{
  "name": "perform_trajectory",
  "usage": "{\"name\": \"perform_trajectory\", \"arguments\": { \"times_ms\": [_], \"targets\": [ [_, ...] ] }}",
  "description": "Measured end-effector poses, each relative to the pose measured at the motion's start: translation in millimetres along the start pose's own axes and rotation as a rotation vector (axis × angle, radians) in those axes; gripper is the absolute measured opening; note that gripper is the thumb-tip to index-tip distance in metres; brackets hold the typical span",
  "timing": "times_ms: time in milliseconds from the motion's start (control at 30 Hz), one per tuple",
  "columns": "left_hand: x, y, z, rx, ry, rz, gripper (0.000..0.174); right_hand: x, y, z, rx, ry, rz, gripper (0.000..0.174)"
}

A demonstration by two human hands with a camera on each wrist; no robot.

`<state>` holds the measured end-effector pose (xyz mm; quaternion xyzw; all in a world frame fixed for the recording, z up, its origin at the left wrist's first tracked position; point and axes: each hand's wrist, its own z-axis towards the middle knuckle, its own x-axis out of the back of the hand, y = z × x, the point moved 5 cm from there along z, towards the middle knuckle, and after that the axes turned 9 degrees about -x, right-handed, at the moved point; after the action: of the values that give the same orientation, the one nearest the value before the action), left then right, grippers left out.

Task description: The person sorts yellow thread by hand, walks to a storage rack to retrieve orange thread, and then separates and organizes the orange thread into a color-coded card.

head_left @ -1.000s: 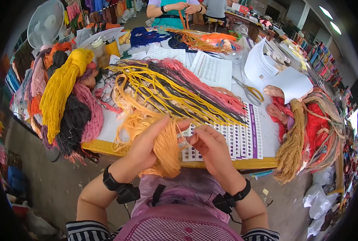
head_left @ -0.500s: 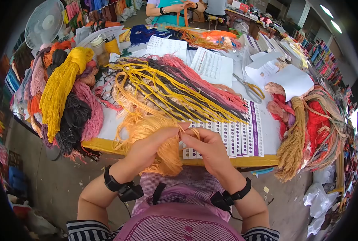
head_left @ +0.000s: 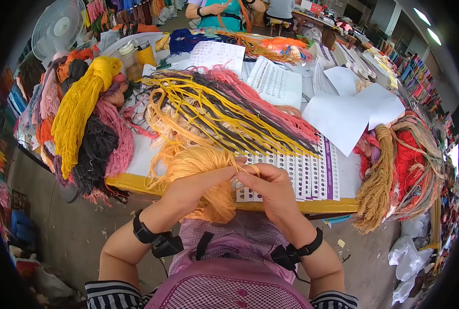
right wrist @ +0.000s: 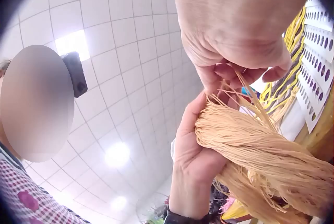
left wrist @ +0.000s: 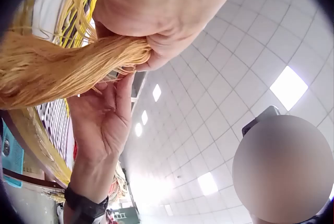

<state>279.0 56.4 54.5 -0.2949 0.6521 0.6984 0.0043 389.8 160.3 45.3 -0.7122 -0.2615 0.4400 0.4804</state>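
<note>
My left hand (head_left: 198,185) grips a thick hank of pale orange yarn (head_left: 201,167) at the table's front edge; the same hank (left wrist: 57,70) fills the left wrist view and shows as (right wrist: 255,151) in the right wrist view. My right hand (head_left: 263,183) pinches a few strands of that yarn (right wrist: 229,91) pulled from the hank, close against the left hand's fingertips. Just beyond the hands lies a white card with rows of punched holes (head_left: 301,177), with yellow, dark and pink yarn lengths (head_left: 229,116) fanned over it.
Heaps of yarn hanks (head_left: 82,123) hang off the table's left; red and tan bundles (head_left: 399,165) sit at the right. White paper sheets (head_left: 342,116) lie at the back right. A fan (head_left: 57,26) stands far left. Another person (head_left: 221,10) works across the table.
My hands have drawn closer together and the right hand now pinches strands nearer the left. A white sheet has come down over the scissors at the back right.
</note>
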Motion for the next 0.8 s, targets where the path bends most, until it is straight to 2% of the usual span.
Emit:
{"name": "perform_trajectory", "arguments": {
  "times_ms": [267,367,433,600,667,733,800],
  "targets": [
    [3.5,-3.7,-1.6,-0.011,0.019,-0.055,0.035,-0.1,1.6,0.6,0.014,0.012,0.040,0.014],
    [7.1,-8.3,-1.2,-0.055,0.014,0.034,0.036,3.2,4.7,3.5,-0.030,0.045,-0.022,0.012],
    [5.6,-9.0,-0.6,-0.059,0.011,0.068,0.036,7.8,6.2,6.8,0.027,0.077,-0.217,0.011],
    [10.0,-15.7,1.5,-0.069,0.026,0.096,0.034,6.5,0.8,1.2,0.011,0.112,-0.145,0.009],
    [13.9,-21.7,2.9,0.005,0.059,-0.070,0.035,9.4,3.5,2.1,0.020,0.126,-0.136,0.008],
    [13.3,-18.8,3.8,0.014,0.056,-0.077,0.036,9.9,1.3,2.9,0.105,0.095,-0.095,0.006],
    [12.3,-17.5,3.6,0.025,0.056,-0.084,0.037,10.3,2.7,2.4,0.092,0.065,-0.082,0.007]
  ]
}}
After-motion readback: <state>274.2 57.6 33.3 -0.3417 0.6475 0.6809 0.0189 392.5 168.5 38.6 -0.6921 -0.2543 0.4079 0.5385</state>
